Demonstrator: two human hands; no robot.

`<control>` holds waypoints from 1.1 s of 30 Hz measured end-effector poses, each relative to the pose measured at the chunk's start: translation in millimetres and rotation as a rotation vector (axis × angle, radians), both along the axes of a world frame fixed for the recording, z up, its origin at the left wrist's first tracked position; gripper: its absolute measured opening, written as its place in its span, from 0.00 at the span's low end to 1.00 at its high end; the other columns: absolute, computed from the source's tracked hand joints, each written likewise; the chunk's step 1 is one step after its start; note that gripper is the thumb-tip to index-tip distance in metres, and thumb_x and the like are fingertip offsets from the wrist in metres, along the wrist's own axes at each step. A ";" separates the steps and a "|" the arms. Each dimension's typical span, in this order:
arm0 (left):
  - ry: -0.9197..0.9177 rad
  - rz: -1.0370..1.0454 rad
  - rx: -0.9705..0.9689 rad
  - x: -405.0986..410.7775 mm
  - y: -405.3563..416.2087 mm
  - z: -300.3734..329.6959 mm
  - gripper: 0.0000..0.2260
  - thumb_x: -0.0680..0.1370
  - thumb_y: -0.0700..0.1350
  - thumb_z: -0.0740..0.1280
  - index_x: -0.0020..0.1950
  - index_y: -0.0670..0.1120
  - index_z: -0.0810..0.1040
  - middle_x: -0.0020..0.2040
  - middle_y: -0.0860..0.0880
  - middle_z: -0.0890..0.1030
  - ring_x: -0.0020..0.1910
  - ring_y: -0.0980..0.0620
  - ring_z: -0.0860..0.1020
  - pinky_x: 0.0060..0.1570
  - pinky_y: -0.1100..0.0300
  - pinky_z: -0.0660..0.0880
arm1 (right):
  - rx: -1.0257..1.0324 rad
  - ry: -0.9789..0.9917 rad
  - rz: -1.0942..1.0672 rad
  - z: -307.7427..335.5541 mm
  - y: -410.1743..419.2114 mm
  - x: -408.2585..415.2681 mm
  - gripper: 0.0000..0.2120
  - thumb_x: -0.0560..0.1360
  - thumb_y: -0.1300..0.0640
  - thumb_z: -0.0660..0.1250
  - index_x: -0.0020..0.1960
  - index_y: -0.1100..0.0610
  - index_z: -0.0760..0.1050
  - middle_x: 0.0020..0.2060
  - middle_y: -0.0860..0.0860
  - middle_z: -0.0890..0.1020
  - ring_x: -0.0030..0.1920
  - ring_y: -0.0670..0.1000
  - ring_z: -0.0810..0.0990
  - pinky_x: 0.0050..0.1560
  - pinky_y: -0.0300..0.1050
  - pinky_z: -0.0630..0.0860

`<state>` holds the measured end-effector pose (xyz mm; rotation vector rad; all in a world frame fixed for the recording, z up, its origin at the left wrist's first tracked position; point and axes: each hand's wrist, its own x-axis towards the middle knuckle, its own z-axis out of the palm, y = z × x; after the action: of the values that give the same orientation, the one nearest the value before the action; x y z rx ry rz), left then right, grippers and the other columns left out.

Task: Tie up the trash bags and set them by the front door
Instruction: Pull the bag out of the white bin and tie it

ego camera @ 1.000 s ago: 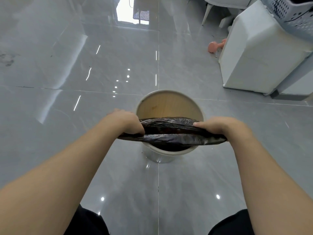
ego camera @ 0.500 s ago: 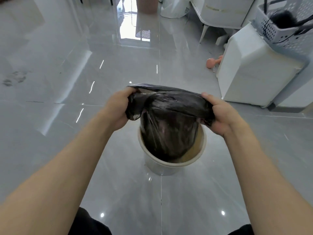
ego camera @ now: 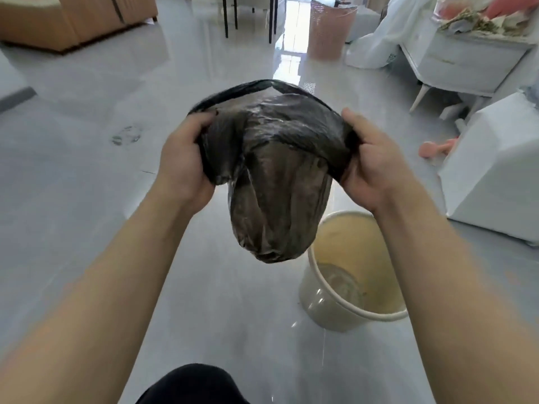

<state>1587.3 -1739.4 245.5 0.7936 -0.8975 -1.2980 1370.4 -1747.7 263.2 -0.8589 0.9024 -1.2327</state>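
My left hand (ego camera: pixel 182 161) and right hand (ego camera: pixel 372 164) each clamp a gathered side of the black trash bag (ego camera: pixel 274 182) mouth. The bag hangs between both grips, long axis vertical, clear of the beige bin (ego camera: pixel 347 287) on the floor. Mouth unknotted; both hands equally near for tying.

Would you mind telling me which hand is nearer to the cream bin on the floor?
Right. The right hand grips the black trash bag almost directly above the bin; the left hand grips the bag's opposite side, farther away.
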 end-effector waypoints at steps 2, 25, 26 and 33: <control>-0.032 0.061 0.111 17.8 3.7 -26.8 0.18 0.76 0.44 0.59 0.60 0.35 0.78 0.56 0.39 0.81 0.56 0.40 0.79 0.53 0.50 0.76 | 0.054 0.057 0.007 -29.5 -5.2 16.0 0.13 0.80 0.50 0.60 0.57 0.57 0.76 0.44 0.55 0.80 0.39 0.52 0.80 0.35 0.43 0.74; -1.580 -0.204 0.745 115.0 88.4 -244.0 0.33 0.69 0.66 0.49 0.73 0.56 0.62 0.73 0.48 0.60 0.72 0.46 0.56 0.71 0.47 0.50 | 0.428 1.625 0.526 -241.6 13.6 74.1 0.10 0.75 0.59 0.58 0.35 0.56 0.69 0.36 0.55 0.77 0.41 0.58 0.77 0.47 0.48 0.72; -1.519 -0.195 0.598 103.7 94.5 -239.7 0.38 0.65 0.69 0.49 0.75 0.58 0.58 0.74 0.50 0.57 0.74 0.49 0.51 0.73 0.47 0.44 | 0.411 1.649 0.550 -239.6 13.1 73.6 0.11 0.76 0.60 0.57 0.35 0.57 0.68 0.36 0.55 0.76 0.41 0.59 0.77 0.45 0.47 0.72; -1.997 -0.185 -0.094 51.5 118.9 -282.2 0.38 0.57 0.59 0.73 0.65 0.50 0.73 0.68 0.45 0.69 0.66 0.41 0.69 0.67 0.41 0.62 | 0.369 1.526 0.642 -221.3 11.3 77.3 0.02 0.78 0.61 0.60 0.48 0.59 0.70 0.35 0.54 0.75 0.29 0.51 0.73 0.27 0.38 0.71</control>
<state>1638.7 -1620.6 -36.7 1.9313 -2.5212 -0.1506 1447.7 -1736.4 41.9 -1.5937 1.7306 0.3663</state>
